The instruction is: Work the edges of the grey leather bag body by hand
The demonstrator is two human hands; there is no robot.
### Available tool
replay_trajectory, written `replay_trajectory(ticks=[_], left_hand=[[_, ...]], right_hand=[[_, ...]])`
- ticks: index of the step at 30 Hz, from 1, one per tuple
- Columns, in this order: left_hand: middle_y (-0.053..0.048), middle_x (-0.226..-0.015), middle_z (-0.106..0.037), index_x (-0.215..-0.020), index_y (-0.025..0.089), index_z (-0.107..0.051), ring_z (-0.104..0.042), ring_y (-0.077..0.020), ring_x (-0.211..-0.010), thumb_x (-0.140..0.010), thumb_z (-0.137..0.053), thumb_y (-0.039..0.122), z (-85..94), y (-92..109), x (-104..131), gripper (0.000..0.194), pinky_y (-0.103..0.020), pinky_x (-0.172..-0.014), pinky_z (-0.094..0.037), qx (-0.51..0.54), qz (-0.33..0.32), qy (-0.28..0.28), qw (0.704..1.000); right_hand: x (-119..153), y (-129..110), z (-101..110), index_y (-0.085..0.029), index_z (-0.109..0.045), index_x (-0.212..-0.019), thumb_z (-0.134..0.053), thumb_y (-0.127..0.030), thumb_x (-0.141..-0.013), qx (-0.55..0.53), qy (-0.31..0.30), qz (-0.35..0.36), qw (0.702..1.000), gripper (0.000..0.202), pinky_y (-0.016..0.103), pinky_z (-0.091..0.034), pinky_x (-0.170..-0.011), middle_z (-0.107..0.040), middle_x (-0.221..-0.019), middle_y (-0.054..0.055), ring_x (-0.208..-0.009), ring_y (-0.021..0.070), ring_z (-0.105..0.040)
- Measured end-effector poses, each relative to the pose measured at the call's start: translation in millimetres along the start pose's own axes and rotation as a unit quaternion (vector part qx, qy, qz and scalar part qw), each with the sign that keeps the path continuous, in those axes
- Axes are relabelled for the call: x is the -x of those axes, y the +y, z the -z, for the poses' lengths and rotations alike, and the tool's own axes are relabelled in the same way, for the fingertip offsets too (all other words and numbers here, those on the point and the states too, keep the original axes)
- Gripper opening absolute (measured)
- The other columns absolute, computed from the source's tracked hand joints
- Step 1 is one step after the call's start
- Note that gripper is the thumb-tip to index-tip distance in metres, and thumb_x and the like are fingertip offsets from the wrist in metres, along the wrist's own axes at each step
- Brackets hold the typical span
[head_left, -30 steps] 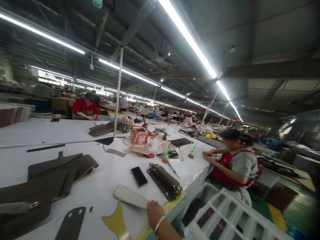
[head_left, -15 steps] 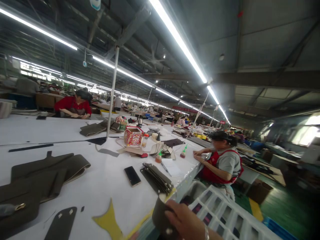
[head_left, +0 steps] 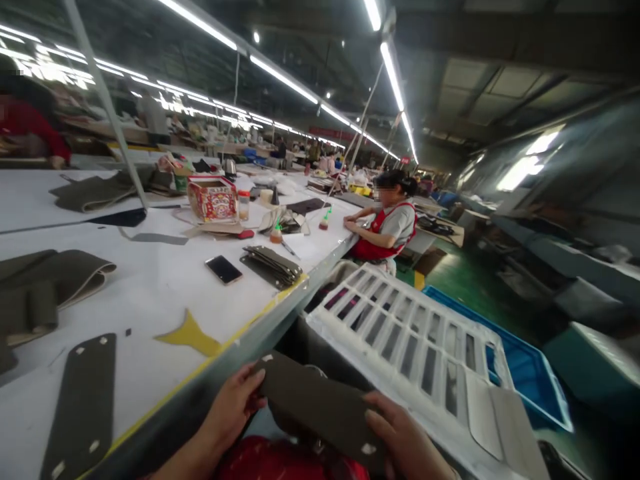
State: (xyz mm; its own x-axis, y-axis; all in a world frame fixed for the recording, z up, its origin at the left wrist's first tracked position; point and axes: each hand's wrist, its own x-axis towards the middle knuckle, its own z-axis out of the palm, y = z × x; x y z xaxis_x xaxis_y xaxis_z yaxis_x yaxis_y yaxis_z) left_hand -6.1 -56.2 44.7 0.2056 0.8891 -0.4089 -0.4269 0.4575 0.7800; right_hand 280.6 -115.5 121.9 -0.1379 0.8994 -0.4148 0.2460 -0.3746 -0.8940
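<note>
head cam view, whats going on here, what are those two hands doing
A person holds a dark olive leather piece in both hands, left hand at one end, right hand at the other, just off the edge of the white worktable. A similar flat piece and a phone lie on the table. A co-worker in a red apron sits farther along.

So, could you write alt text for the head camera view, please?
Both hands, left hand and right hand, hold a dark leather piece below the edge of a white worktable. A phone and stacked pieces lie on it.
</note>
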Motion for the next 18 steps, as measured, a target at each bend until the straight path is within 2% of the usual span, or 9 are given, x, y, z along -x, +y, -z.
replay_trajectory(ticks=[3,5,7,10,14,16,18], left_hand=[[0.001,-0.085,-0.062,-0.102,0.022,-0.057,-0.057,-0.0109,-0.066,-0.072,-0.065,0.043,-1.6,-10,7,0.038,-0.019,-0.053,-0.049,-0.033,0.029,0.039,0.998],[0.001,-0.083,-0.060,-0.098,0.021,-0.057,-0.058,-0.0122,-0.067,-0.071,-0.065,0.046,-1.3,-15,10,0.038,-0.022,-0.054,-0.051,-0.024,0.048,0.068,0.996],[0.001,-0.080,-0.060,-0.094,0.019,-0.057,-0.058,-0.0139,-0.067,-0.069,-0.065,0.049,-1.1,-18,12,0.040,-0.024,-0.054,-0.051,-0.044,0.058,0.081,0.994],[-0.001,-0.084,-0.063,-0.099,0.017,-0.058,-0.059,-0.0173,-0.074,-0.063,-0.068,0.052,-2.6,-18,9,0.051,-0.023,-0.056,-0.051,-0.188,0.058,0.086,0.977],[0.001,-0.065,-0.062,-0.097,0.017,-0.061,-0.053,-0.0137,-0.055,-0.056,-0.065,0.063,-6.3,-16,-4,0.062,-0.021,-0.051,-0.044,-0.408,0.083,0.082,0.905],[0.002,-0.056,-0.059,-0.097,0.019,-0.061,-0.051,-0.0140,-0.050,-0.055,-0.062,0.068,-6.6,-18,-12,0.065,-0.022,-0.050,-0.043,-0.462,0.101,0.069,0.878],[0.003,-0.053,-0.058,-0.095,0.020,-0.062,-0.053,-0.0159,-0.051,-0.053,-0.063,0.068,-4.4,-23,-19,0.064,-0.023,-0.052,-0.043,-0.484,0.103,0.072,0.866]], right_hand=[[9,37,1,-0.018,-0.056,-0.100,-0.064,-0.049,-0.071,-0.148,-0.001,-0.003,0.989,0.043,0.017,-0.036,-0.042,-0.057,-0.076,0.001,-0.047,0.0057,-0.044],[13,57,2,-0.015,-0.057,-0.094,-0.067,-0.042,-0.072,-0.204,0.003,-0.012,0.979,0.036,0.017,-0.037,-0.047,-0.057,-0.078,0.002,-0.053,0.0053,-0.046],[18,70,5,-0.013,-0.057,-0.086,-0.065,-0.041,-0.075,-0.225,0.026,-0.033,0.974,0.031,0.016,-0.035,-0.048,-0.057,-0.071,0.001,-0.052,0.0048,-0.046],[22,78,12,-0.013,-0.053,-0.076,-0.060,-0.044,-0.077,-0.181,0.085,-0.061,0.978,0.032,0.016,-0.032,-0.044,-0.054,-0.056,-0.002,-0.045,0.0058,-0.046],[19,77,27,-0.015,-0.048,-0.064,-0.055,-0.042,-0.077,-0.049,0.179,-0.063,0.981,0.030,0.018,-0.033,-0.041,-0.049,-0.045,-0.004,-0.040,0.0078,-0.046],[13,78,36,-0.016,-0.048,-0.063,-0.054,-0.040,-0.078,-0.017,0.208,-0.065,0.976,0.029,0.018,-0.032,-0.041,-0.047,-0.043,-0.005,-0.039,0.0077,-0.045],[6,81,43,-0.016,-0.049,-0.064,-0.054,-0.039,-0.078,-0.002,0.223,-0.072,0.972,0.027,0.018,-0.031,-0.040,-0.046,-0.044,-0.006,-0.038,0.0078,-0.045]])
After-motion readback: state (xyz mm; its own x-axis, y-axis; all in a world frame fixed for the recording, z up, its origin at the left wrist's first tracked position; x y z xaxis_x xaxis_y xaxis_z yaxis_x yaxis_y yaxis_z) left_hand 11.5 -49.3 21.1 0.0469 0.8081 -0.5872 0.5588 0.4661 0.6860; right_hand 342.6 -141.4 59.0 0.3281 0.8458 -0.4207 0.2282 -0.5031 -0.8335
